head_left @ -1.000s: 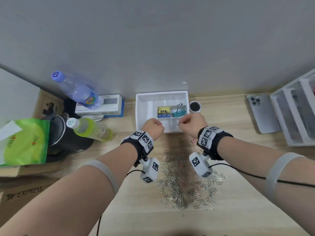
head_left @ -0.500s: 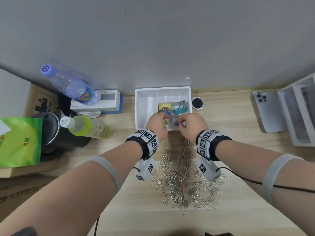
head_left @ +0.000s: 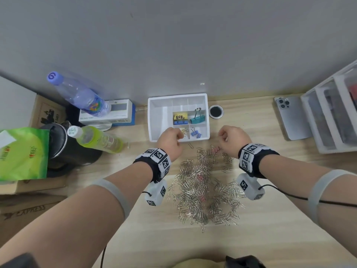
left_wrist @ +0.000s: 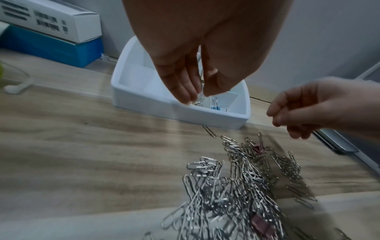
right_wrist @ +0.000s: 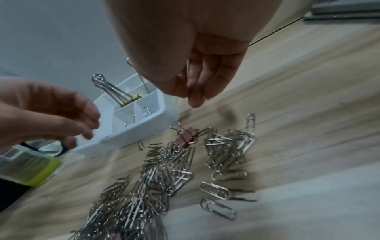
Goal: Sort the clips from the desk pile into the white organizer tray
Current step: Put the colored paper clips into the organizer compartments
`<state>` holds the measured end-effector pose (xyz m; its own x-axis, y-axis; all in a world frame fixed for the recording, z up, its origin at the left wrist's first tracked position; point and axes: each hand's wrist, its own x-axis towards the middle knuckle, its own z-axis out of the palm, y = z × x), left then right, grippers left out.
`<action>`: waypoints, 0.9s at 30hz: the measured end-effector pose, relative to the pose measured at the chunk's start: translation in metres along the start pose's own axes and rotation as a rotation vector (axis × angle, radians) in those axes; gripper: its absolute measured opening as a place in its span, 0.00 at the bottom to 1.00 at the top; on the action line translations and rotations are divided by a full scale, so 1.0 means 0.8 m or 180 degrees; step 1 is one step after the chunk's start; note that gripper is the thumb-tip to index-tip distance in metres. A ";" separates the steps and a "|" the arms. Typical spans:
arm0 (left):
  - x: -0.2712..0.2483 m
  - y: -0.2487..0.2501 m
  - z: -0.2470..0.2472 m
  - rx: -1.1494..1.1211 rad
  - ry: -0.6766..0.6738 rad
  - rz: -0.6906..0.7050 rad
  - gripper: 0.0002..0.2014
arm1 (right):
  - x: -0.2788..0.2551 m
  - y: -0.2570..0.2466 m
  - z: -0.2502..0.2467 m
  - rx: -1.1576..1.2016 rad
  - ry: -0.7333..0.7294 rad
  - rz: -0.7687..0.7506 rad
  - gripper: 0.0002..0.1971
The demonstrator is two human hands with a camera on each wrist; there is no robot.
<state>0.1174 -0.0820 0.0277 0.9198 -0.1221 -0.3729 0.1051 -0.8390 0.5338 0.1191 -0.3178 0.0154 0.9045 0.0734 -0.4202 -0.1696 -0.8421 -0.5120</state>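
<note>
- White organizer tray sat at the far edge of the wooden desk, against the wall; hard plastic, thin dividers.
- Tray contents: yellow and blue binder clips in the middle cell, teal binder clip with wire handles up in the far-right cell, small blue binder clips in the near-right cell, gold paper clips in the near-middle cell. Left compartment looked bare white.
- Pile of silver wire paper clips lay tangled on the desk just near of the tray, a few pink binder clips mixed in. One stray paper clip lay apart, between pile and tray.
- Your left hand hovered over the tray's near edge, fingertips drawn together pointing down at the gold clips; a wire clip showed between thumb and fingers, but whether you pinched it I can't tell.
- Your right hand was to the right of the tray's near-right corner, above the pile's far edge, fingers loosely curled downward, nothing clearly held.
- A pink binder clip lay just below your right fingertips, not touching.
</note>
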 end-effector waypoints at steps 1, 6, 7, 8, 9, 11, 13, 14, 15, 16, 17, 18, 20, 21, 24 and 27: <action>-0.004 -0.001 0.002 -0.0007 -0.0060 -0.0028 0.11 | -0.002 0.007 0.000 -0.0008 -0.0037 0.0047 0.11; -0.029 -0.004 0.020 0.0133 -0.0613 -0.0209 0.09 | -0.012 0.025 0.014 -0.0088 -0.0152 0.0012 0.17; -0.034 -0.005 0.026 0.0162 -0.0688 -0.0229 0.09 | -0.014 0.025 0.019 -0.0068 -0.0252 -0.0037 0.20; -0.039 -0.006 0.032 0.0172 -0.0749 -0.0245 0.09 | -0.016 0.024 0.025 -0.0062 -0.0343 -0.0112 0.22; -0.043 -0.007 0.036 0.0159 -0.0803 -0.0246 0.09 | -0.016 0.022 0.028 -0.0113 -0.0406 -0.0199 0.22; -0.053 -0.007 0.047 0.0120 -0.0895 -0.0206 0.08 | -0.017 0.022 0.040 -0.0331 -0.0440 -0.0334 0.19; -0.063 -0.003 0.057 0.0078 -0.0907 -0.0141 0.08 | -0.018 0.024 0.051 -0.0451 -0.0373 -0.0305 0.15; -0.067 -0.002 0.062 0.0043 -0.0901 -0.0134 0.08 | -0.019 0.026 0.057 -0.0463 -0.0330 -0.0273 0.14; -0.070 -0.001 0.067 0.0002 -0.0893 -0.0140 0.08 | -0.021 0.027 0.061 -0.0451 -0.0296 -0.0263 0.13; -0.074 0.001 0.071 -0.0029 -0.0885 -0.0146 0.08 | -0.023 0.028 0.065 -0.0413 -0.0278 -0.0266 0.12; -0.077 0.003 0.076 -0.0038 -0.0877 -0.0128 0.09 | -0.025 0.029 0.068 -0.0367 -0.0242 -0.0293 0.11; -0.079 0.004 0.080 -0.0034 -0.0869 -0.0100 0.10 | -0.027 0.028 0.069 -0.0329 -0.0208 -0.0328 0.10; -0.081 0.007 0.088 -0.0009 -0.0861 -0.0014 0.11 | -0.030 0.027 0.068 -0.0259 -0.0194 -0.0399 0.09; -0.081 0.008 0.090 0.0026 -0.0858 0.0029 0.10 | -0.031 0.025 0.066 -0.0214 -0.0219 -0.0428 0.07; -0.077 0.012 0.096 0.0136 -0.0870 0.0118 0.09 | -0.034 0.023 0.058 -0.0089 -0.0241 -0.0441 0.07; -0.073 0.015 0.101 0.0310 -0.0867 0.0212 0.06 | -0.042 0.028 0.055 0.0127 -0.0192 -0.0370 0.09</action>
<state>0.0345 -0.1277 -0.0057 0.7868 -0.3052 -0.5365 -0.0009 -0.8697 0.4935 0.0677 -0.3158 -0.0150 0.8939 0.2024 -0.4000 -0.0815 -0.8041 -0.5889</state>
